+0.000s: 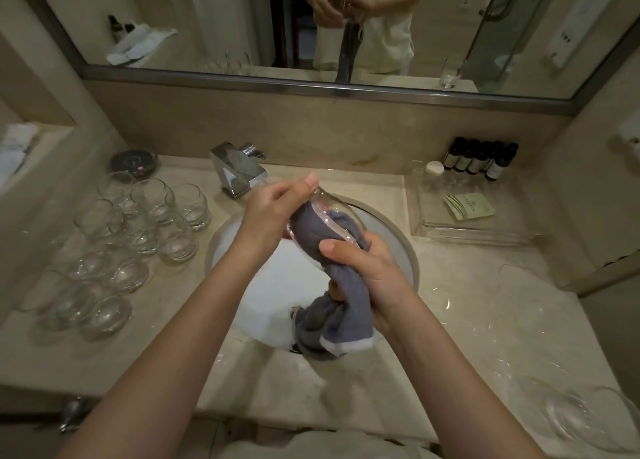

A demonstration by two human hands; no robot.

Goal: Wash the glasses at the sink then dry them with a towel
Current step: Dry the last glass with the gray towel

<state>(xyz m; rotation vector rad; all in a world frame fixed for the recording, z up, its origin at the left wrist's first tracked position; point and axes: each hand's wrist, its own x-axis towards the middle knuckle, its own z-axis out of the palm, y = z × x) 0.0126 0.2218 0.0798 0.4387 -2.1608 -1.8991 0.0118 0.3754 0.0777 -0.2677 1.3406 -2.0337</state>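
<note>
Left hand (pixel 273 202): I see it gripping the glass (pixel 332 216) over the sink (pixel 398 236).
Right hand (pixel 367 268): my view shows it clutching the grey towel (pixel 311 230) stuffed inside the glass.

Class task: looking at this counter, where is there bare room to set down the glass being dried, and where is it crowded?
Bare counter lies right of the sink, between the clear tray and the glasses at the near right corner. The left side is crowded with glasses.
</note>
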